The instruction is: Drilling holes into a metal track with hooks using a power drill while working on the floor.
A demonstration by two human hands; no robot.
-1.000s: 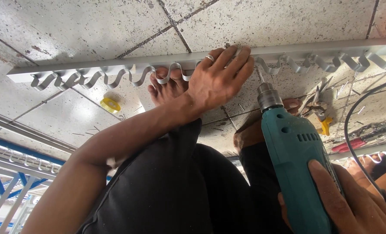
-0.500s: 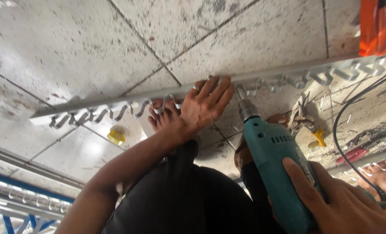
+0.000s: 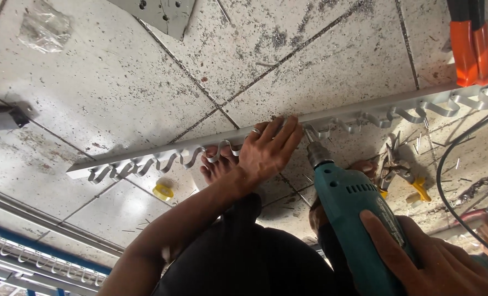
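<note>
Your left hand (image 3: 268,151) lies flat and nearly fully open on the long grey metal rail (image 3: 161,156), fingers spread across its top edge, pinning it to the speckled tile floor (image 3: 118,82) rather than gripping it; the rail runs away from the hand on both sides, its lower edge cut into a row of curled hooks. Just right of that hand the drill bit (image 3: 309,136) meets the rail; your right hand (image 3: 441,263) is closed around the grip of the teal power drill (image 3: 353,219), fingers wrapped tight. Bare toes (image 3: 213,164) sit just below the left hand, touching the rail's hooked edge. Beyond the drill, yellow-handled pliers (image 3: 403,178) and a black cable (image 3: 446,181) crowd the floor; an orange clamp (image 3: 470,52) sits at the rail's far right end; open tile lies above the rail.
</note>
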